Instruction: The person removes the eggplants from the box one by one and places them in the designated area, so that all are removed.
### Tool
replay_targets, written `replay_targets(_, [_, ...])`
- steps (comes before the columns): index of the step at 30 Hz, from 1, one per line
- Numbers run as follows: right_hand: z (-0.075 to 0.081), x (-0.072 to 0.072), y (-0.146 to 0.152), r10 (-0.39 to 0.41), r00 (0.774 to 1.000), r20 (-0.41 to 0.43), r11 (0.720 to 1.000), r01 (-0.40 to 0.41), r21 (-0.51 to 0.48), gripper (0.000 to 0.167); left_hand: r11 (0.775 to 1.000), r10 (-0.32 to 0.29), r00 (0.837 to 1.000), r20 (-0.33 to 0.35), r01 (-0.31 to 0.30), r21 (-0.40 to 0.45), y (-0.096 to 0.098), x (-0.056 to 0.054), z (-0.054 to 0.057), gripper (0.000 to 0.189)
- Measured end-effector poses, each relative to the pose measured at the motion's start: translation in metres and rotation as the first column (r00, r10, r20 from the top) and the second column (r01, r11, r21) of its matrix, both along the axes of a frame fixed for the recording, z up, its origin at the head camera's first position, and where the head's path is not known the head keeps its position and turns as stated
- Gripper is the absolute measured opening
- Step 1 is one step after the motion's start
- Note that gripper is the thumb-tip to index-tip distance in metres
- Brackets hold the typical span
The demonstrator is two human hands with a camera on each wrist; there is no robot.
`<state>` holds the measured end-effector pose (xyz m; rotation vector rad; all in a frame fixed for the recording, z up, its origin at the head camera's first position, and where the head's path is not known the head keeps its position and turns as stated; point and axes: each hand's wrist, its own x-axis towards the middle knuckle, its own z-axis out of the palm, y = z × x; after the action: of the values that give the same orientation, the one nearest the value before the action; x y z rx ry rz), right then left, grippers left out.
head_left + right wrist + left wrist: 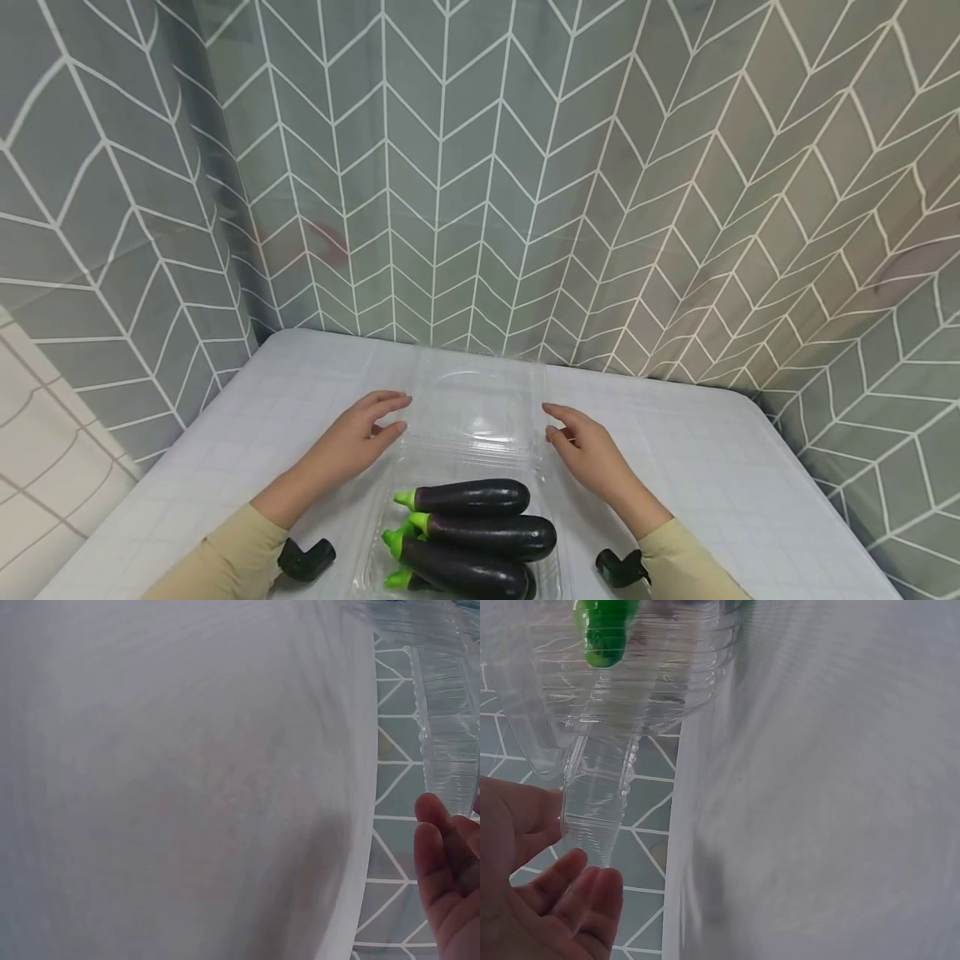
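A clear plastic clamshell box lies with its lid (pixel 480 400) tipped back, away from the person. Several dark purple eggplants (pixel 495 533) with bright green stems are piled in its base (pixel 552 583). My left hand (pixel 371 429) is at the lid's left edge, fingers loosely bent and fingertips right at the plastic. On the opposite side my right hand (pixel 585 446) mirrors it, its fingertips close by the lid's right edge. The left wrist view shows the lid (pixel 596 802) alongside the thumb and fingertips; in the right wrist view, bent fingers (pixel 435 855) are below its edge (pixel 446 742).
A white cloth covers the table (pixel 712 467), with rounded far corners. Grey curtains (pixel 480 167) with white zigzag lines hang behind and at both sides. Black wrist devices (pixel 306 560) sit by each beige sleeve (pixel 232 554). Pale tiles (pixel 45 450) show at the left.
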<state>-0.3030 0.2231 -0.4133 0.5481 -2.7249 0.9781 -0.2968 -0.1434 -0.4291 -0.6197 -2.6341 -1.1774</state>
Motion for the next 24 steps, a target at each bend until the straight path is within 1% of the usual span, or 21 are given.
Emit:
replay_targets(7, [-0.0044, 0.0, 0.0004, -0.01, 0.998, 0.056, 1.0, 0.01, -0.005, 0.038, 1.0, -0.004, 0.997, 0.072, 0.005, -0.013, 0.0008, 0.0014, -0.0009, 0.041])
replay_targets(12, [-0.0048, 0.0001, -0.0005, -0.004, 0.99, 0.138, 0.999, 0.01, -0.039, 0.04, 1.0, 0.002, 0.993, 0.116, 0.001, -0.023, 0.0007, 0.003, -0.0002, 0.04])
replay_targets(16, [-0.0048, 0.0003, -0.0006, 0.009, 0.98, 0.2, 0.998, 0.003, -0.06, 0.041, 1.0, 0.002, 0.991, 0.133, 0.001, -0.024, 0.0001, 0.0021, -0.0013, 0.04])
replay_targets(20, [-0.0042, 0.0006, -0.0004, 0.0, 0.967, 0.254, 0.996, 0.023, -0.087, 0.041, 1.0, 0.003, 0.991, 0.132, 0.001, -0.03, -0.0009, 0.0003, -0.0045, 0.04])
replay_targets(24, [-0.0045, 0.0006, 0.0003, 0.009, 0.96, 0.28, 0.993, 0.024, -0.114, 0.041, 0.999, 0.012, 0.99, 0.14, -0.007, -0.037, -0.0023, 0.0001, -0.0061, 0.042])
